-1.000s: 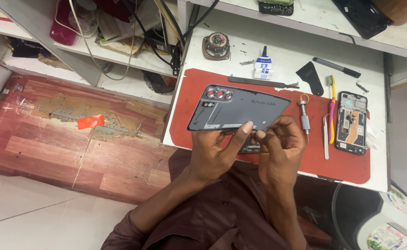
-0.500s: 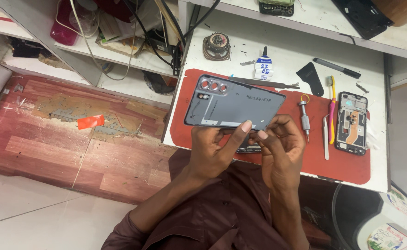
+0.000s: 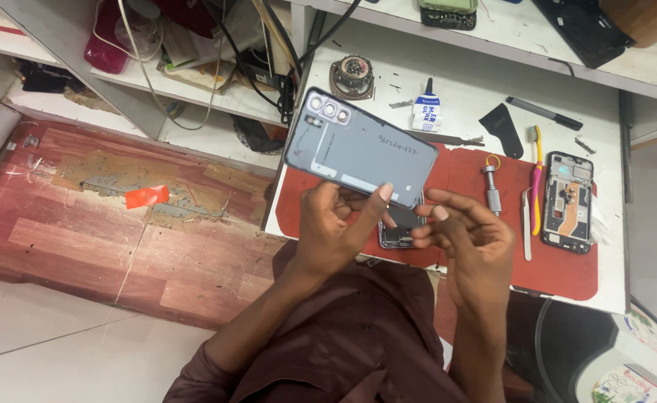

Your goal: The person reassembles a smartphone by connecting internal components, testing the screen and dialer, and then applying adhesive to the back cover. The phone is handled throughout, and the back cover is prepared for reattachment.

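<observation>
My left hand (image 3: 334,233) pinches the lower edge of a grey phone back cover (image 3: 358,149) and holds it tilted up above the red mat (image 3: 560,272). The cover's inner side faces me, with three camera holes at its upper left. Under it lies the opened phone body (image 3: 401,233), mostly hidden by the cover and my fingers. My right hand (image 3: 472,242) hovers just right of the phone body with its fingers loosely curled and apart, holding nothing; its fingertips are close to the phone's edge.
On the mat's right part lie a metal screwdriver (image 3: 490,188), tweezers (image 3: 526,224), a pink and yellow brush (image 3: 536,175) and a second stripped phone frame (image 3: 567,201). Behind it are a black pick (image 3: 502,121), a glue tube (image 3: 425,112), a round speaker (image 3: 352,75) and a pen (image 3: 545,113).
The back cover has come up and left, away from the phone body, now held by my left hand alone. My right hand has let go of it and opened.
</observation>
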